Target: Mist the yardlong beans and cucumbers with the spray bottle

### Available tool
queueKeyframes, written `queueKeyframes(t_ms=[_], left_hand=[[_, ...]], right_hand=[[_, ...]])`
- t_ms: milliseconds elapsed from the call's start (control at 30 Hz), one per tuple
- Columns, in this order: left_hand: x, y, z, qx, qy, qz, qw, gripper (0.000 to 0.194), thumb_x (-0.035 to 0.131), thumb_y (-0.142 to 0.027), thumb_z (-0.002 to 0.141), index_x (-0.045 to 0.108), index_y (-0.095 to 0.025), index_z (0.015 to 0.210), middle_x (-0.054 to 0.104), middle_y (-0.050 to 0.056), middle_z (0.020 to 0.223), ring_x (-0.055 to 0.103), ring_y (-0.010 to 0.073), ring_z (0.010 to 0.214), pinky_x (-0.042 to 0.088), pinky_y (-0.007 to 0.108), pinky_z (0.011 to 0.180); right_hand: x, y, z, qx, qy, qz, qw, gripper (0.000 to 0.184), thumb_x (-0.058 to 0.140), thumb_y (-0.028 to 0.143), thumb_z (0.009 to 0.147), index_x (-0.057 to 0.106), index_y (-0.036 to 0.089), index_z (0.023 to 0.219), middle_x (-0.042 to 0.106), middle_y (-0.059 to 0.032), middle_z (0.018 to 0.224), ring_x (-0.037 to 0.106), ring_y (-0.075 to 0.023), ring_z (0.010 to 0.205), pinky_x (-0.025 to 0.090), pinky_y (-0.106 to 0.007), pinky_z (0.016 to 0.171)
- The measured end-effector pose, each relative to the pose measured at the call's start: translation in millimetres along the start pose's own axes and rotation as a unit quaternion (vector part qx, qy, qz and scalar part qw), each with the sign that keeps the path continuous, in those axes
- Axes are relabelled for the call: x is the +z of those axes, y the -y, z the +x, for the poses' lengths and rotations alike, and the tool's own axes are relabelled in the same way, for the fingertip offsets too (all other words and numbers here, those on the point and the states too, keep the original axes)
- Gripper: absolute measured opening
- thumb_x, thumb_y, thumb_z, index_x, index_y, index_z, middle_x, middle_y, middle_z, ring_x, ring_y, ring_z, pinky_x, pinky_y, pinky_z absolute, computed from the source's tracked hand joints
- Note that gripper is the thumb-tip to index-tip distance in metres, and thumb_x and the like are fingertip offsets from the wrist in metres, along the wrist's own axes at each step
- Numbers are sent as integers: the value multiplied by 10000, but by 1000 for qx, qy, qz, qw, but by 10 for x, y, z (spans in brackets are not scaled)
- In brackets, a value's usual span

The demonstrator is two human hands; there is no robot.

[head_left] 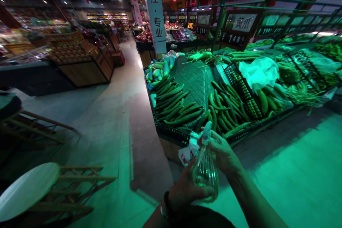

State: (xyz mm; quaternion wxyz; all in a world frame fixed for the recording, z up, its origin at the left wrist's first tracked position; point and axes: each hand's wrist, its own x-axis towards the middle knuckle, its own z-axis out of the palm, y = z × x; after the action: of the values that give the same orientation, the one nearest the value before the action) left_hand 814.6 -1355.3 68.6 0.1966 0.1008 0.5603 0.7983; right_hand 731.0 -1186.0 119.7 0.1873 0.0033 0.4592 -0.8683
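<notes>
A clear ribbed spray bottle (pixel 205 165) with a pale nozzle stands nearly upright in front of me, held in both hands. My left hand (pixel 187 185) is wrapped round its lower body, and dark bands circle that wrist. At the top, my right hand (pixel 220 149) grips the neck and spray head; some of its fingers are hidden behind the bottle. Just beyond, cucumbers (pixel 227 108) lie in piles on the green-lit produce stand (pixel 192 78). A crumpled plastic bag (pixel 188 153) hangs at the stand's near corner, behind the bottle.
A black crate (pixel 244 92) divides the vegetables, with a plastic bag (pixel 259 71) beside it. Price signs (pixel 237 28) hang above. On the left are a round-topped stool (pixel 29 188) and wooden display bins (pixel 82 60). An aisle floor (pixel 117 107) runs between.
</notes>
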Motion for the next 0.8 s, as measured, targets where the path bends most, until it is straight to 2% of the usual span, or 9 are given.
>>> queueKeyframes(t_ms=[67, 167, 267, 333, 433, 533, 667, 733, 800], left_hand=[[-25, -11, 24, -2, -14, 3, 1000, 791, 962, -288, 674, 630, -225, 1389, 671, -18, 964, 593, 164, 815, 496, 319, 725], [-60, 16, 43, 6, -56, 85, 995, 577, 900, -168, 672, 682, -223, 1203, 673, -30, 931, 546, 154, 795, 438, 320, 704], [-75, 69, 47, 10, -100, 143, 985, 613, 924, -168, 647, 687, -229, 1209, 716, -7, 1004, 566, 178, 829, 455, 330, 724], [-64, 83, 53, 3, -115, 157, 981, 648, 938, -173, 618, 681, -220, 1211, 723, 6, 1037, 577, 185, 837, 465, 331, 728], [-16, 43, 71, -12, -57, 78, 995, 613, 919, -189, 629, 668, -199, 1188, 690, -11, 945, 564, 163, 786, 434, 309, 673], [38, -29, 81, -9, 0, -13, 1000, 611, 929, -210, 660, 649, -189, 1203, 666, -25, 899, 561, 140, 747, 435, 286, 641], [76, -65, 65, -19, 42, -18, 999, 602, 957, -204, 690, 675, -183, 1221, 681, -7, 957, 586, 134, 798, 460, 275, 679], [98, -59, 53, -23, 43, -7, 999, 610, 952, -165, 680, 675, -191, 1223, 677, -8, 978, 589, 133, 819, 456, 265, 677], [137, -46, 43, -23, 39, -2, 999, 537, 920, -132, 696, 674, -187, 1171, 647, -29, 913, 546, 112, 761, 432, 255, 630]], right_hand=[[-17, -31, 28, -8, -32, -9, 999, 723, 1043, 426, 756, 720, 244, 1377, 843, -48, 1089, 776, -239, 932, 577, -306, 770], [-24, -107, 48, -52, -106, -55, 992, 840, 1073, 402, 733, 673, 224, 1449, 855, -53, 1089, 794, -254, 971, 601, -359, 882], [13, -171, 28, -90, -165, -99, 977, 876, 1086, 464, 703, 676, 202, 1431, 855, -63, 1048, 807, -294, 1013, 624, -399, 907], [40, -179, -7, -99, -177, -114, 972, 882, 1079, 499, 707, 679, 203, 1434, 858, -76, 1062, 812, -323, 1071, 636, -424, 935], [41, -136, -78, -89, -160, -117, 976, 911, 1060, 517, 743, 650, 217, 1500, 868, -111, 1137, 812, -359, 1147, 638, -476, 992], [-21, -69, -139, -65, -100, -65, 991, 914, 979, 536, 862, 554, 267, 1625, 864, -133, 1243, 809, -366, 1206, 623, -527, 1059], [-117, 15, -188, -49, -25, -16, 998, 886, 939, 494, 924, 509, 307, 1676, 864, -117, 1268, 815, -334, 1221, 594, -524, 1149], [-127, 52, -212, -43, -15, -23, 999, 903, 943, 454, 930, 488, 319, 1698, 868, -105, 1243, 825, -321, 1185, 629, -482, 1081], [-109, 75, -236, -39, -23, -32, 998, 944, 950, 429, 927, 457, 315, 1724, 872, -96, 1183, 832, -316, 1125, 664, -427, 938]])
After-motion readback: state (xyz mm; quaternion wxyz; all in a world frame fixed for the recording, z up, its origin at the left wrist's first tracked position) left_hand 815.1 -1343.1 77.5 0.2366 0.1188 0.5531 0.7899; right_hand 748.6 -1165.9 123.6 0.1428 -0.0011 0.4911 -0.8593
